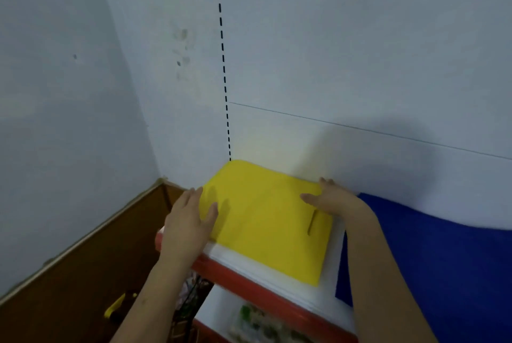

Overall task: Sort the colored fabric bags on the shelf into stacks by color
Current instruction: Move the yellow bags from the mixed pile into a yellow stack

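A yellow fabric bag (pixel 263 220) lies flat on the white top of the shelf (pixel 277 281), pushed up to the wall. My left hand (pixel 188 220) rests with straight fingers on the bag's left edge. My right hand (pixel 329 198) lies flat on its far right corner, fingers spread. A dark blue fabric bag (pixel 432 265) lies to the right of the yellow one, partly behind my right forearm.
The shelf has a red front rim (pixel 249 287), and blurred items sit on the level below (pixel 260 320). A brown wooden floor with skirting (pixel 83 273) lies to the left, with a small yellow object (pixel 116 308) on it. White walls close in behind and left.
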{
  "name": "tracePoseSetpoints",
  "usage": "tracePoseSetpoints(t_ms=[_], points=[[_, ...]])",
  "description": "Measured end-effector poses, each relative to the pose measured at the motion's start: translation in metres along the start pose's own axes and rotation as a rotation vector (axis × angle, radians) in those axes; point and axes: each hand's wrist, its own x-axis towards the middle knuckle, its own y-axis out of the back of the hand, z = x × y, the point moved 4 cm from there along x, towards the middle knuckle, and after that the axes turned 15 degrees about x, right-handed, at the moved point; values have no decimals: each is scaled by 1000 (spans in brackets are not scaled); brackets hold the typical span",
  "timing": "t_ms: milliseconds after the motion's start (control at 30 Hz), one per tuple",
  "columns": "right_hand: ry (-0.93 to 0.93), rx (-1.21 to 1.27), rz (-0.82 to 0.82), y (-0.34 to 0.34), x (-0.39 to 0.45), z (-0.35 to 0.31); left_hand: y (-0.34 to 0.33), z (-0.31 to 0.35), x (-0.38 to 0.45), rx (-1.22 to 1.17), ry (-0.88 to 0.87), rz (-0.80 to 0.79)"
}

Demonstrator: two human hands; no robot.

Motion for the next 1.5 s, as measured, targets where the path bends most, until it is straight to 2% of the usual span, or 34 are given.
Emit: tracePoseSetpoints(t_ms=[167, 333, 467, 600, 667, 800, 833, 900, 967, 1033, 1167, 1333, 1500], points=[[-70, -107, -31, -21, 16, 15, -28, -4, 19, 222, 3, -131], [-75, -200, 56, -33, 10, 10, -33, -8, 20, 247, -7, -177], [-15, -278, 106, -33, 4, 2, -33, -5, 19, 327, -26, -118], [-9, -264, 206, -47, -7, -13, -28, 0, 22, 274, -183, -32], [12, -14, 279, -50, -26, -27, -16, -1, 21, 187, -194, 27], [72, 659, 461, -38, -72, -35, 15, 3, 10, -437, -162, -59], [62, 813, 487, -33, -83, -31, 23, 6, 5, -528, -178, -66], [0, 1120, 471, -26, -105, -20, 35, 14, -5, -623, -223, -61], [-47, 1354, 426, -18, -129, -7, 35, 27, -12, -736, -211, -170], [-33, 1470, 437, -9, -157, 8, 33, 45, -23, -805, -182, -292], [-48, 1515, 749, 18, -227, 53, 27, 90, -51, -835, -154, -438], [45, 1458, 1112, 57, -339, 122, 35, 171, -116, -838, -324, -477], [-3, 1264, 1397, 93, -480, 221, 37, 288, -219, -806, -487, -506]])
